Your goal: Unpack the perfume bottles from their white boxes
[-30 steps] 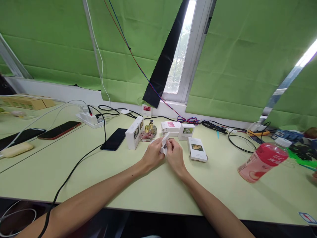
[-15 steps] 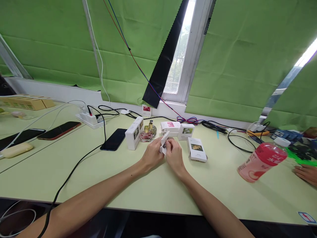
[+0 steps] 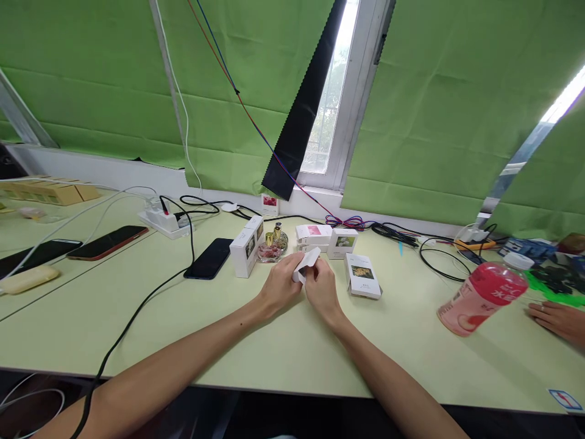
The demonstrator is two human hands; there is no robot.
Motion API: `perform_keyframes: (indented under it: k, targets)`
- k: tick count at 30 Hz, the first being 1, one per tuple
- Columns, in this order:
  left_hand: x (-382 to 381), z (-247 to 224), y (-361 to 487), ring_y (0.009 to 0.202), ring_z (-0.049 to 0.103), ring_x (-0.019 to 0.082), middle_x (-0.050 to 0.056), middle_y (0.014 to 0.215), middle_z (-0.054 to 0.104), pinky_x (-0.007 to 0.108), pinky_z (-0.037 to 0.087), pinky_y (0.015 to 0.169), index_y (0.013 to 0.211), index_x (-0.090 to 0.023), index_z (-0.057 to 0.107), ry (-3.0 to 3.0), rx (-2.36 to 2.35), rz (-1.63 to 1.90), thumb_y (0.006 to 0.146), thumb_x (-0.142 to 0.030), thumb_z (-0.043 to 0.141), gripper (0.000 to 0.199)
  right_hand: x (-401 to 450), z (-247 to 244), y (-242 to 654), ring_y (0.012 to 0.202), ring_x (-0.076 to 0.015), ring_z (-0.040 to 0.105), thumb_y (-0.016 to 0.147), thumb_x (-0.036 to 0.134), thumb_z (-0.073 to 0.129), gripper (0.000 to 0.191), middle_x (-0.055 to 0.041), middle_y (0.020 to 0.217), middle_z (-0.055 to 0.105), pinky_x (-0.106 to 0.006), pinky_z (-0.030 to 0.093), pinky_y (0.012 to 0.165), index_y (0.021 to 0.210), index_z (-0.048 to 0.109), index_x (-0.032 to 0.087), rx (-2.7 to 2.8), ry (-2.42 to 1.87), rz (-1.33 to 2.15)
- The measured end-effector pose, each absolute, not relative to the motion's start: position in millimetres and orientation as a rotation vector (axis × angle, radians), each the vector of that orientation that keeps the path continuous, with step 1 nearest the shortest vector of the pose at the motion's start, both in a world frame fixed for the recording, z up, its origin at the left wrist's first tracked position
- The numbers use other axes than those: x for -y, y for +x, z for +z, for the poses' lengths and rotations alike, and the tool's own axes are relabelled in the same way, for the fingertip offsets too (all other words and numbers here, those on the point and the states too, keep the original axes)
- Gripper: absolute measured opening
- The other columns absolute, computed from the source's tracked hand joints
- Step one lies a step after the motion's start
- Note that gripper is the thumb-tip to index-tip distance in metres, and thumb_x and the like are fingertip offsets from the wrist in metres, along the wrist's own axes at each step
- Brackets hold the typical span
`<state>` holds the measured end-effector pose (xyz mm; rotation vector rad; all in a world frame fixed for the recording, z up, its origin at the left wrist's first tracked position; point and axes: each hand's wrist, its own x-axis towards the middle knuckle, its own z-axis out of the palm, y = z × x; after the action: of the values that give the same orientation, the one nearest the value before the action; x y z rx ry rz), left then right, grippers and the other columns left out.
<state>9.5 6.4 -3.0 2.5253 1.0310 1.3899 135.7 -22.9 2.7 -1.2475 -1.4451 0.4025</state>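
My left hand (image 3: 280,284) is closed around a small white carton (image 3: 309,261) whose top flap stands up and open. My right hand (image 3: 322,288) is closed at the carton's near right side, fingers curled at its opening; the fingertips are partly hidden. Just beyond my left hand are glass perfume bottles (image 3: 269,251) with gold and dark caps. White boxes (image 3: 244,249) with a flower picture stand to their left. Behind my right hand are a box with a pink picture (image 3: 314,233) and a white box (image 3: 342,242). Another box (image 3: 363,276) lies flat at right.
A dark phone (image 3: 209,258) lies left, beside a black cable (image 3: 150,296). Farther left are a red-edged phone (image 3: 108,242) and a power strip (image 3: 164,218). A pink drink bottle (image 3: 484,299) leans at right, near another person's hand (image 3: 557,320). Cables line the wall.
The carton's flap has swung wider and tilted to the right between my hands. The other person's hand at the right has moved slightly leftward.
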Motion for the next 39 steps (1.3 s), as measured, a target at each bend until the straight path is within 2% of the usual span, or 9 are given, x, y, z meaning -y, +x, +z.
perform_keyframes:
  k: [5,14,18,20,22,25,29,34,39]
  targets:
    - [-5,-1,10,0.106,0.067,0.024,0.008,0.12,0.07,0.035,0.055,0.085,0.121,-0.023,0.06,2.477,-1.012,1.383,0.077,-0.003,0.051,0.049,26,6,136,0.076,-0.0211,0.056,0.092,0.024,0.041,0.02,-0.0051,0.083,0.062,-0.033,0.042,0.07,0.083,0.059,0.021,1.433,-1.21,0.398]
    - [-1,6,10,0.089,0.068,0.019,0.003,0.107,0.074,0.029,0.052,0.078,0.127,-0.023,0.063,2.3,-1.02,1.367,0.075,-0.007,0.058,0.055,32,14,138,0.08,-0.0184,0.058,0.099,0.036,0.043,0.026,-0.0044,0.088,0.064,-0.031,0.044,0.074,0.091,0.062,0.019,1.242,-1.159,0.326]
    - [-1,8,12,0.072,0.065,0.017,0.001,0.086,0.075,0.026,0.05,0.068,0.116,-0.018,0.07,2.166,-1.074,1.37,0.078,-0.021,0.066,0.038,33,17,140,0.083,-0.0181,0.059,0.099,0.039,0.043,0.026,-0.0053,0.093,0.065,-0.03,0.045,0.075,0.096,0.06,0.019,1.132,-1.129,0.262]
    - [-1,9,13,0.071,0.065,0.018,0.003,0.083,0.074,0.027,0.05,0.065,0.107,-0.015,0.072,2.056,-1.089,1.362,0.078,-0.031,0.07,0.033,32,19,141,0.08,-0.0175,0.059,0.098,0.04,0.043,0.026,-0.0054,0.094,0.064,-0.03,0.045,0.073,0.101,0.058,0.019,1.086,-1.129,0.269]
    - [-1,10,14,0.078,0.067,0.021,0.005,0.089,0.075,0.029,0.051,0.069,0.105,-0.015,0.072,1.937,-1.045,1.311,0.08,-0.04,0.071,0.036,32,19,142,0.078,-0.0172,0.059,0.098,0.041,0.043,0.026,-0.0056,0.095,0.063,-0.03,0.045,0.071,0.104,0.057,0.019,1.053,-1.136,0.282]
    - [-3,12,14,0.099,0.068,0.027,0.009,0.109,0.074,0.037,0.053,0.085,0.115,-0.015,0.069,1.799,-0.893,1.209,0.08,-0.048,0.071,0.048,32,20,142,0.085,-0.0182,0.06,0.098,0.04,0.043,0.024,-0.0061,0.097,0.063,-0.031,0.046,0.077,0.103,0.056,0.019,1.051,-1.128,0.262]
    - [-7,12,12,0.12,0.061,0.031,0.011,0.13,0.067,0.044,0.046,0.104,0.127,-0.017,0.064,1.733,-0.731,1.123,0.081,-0.05,0.071,0.057,32,22,142,0.089,-0.019,0.056,0.098,0.037,0.041,0.023,-0.0065,0.099,0.06,-0.032,0.045,0.079,0.1,0.057,0.02,1.067,-1.156,0.204]
    - [-12,9,7,0.13,0.054,0.032,0.011,0.14,0.06,0.045,0.044,0.107,0.135,-0.021,0.057,1.769,-0.674,1.073,0.085,-0.05,0.068,0.059,31,22,143,0.093,-0.0203,0.055,0.096,0.035,0.041,0.021,-0.0069,0.099,0.058,-0.033,0.043,0.083,0.094,0.056,0.02,1.072,-1.2,0.208]
    - [-17,6,3,0.133,0.052,0.028,0.012,0.145,0.053,0.041,0.047,0.106,0.14,-0.023,0.048,1.86,-0.71,1.1,0.091,-0.048,0.061,0.057,30,20,142,0.098,-0.0204,0.058,0.095,0.033,0.041,0.019,-0.0067,0.103,0.063,-0.035,0.043,0.089,0.097,0.055,0.021,1.062,-1.148,0.337]
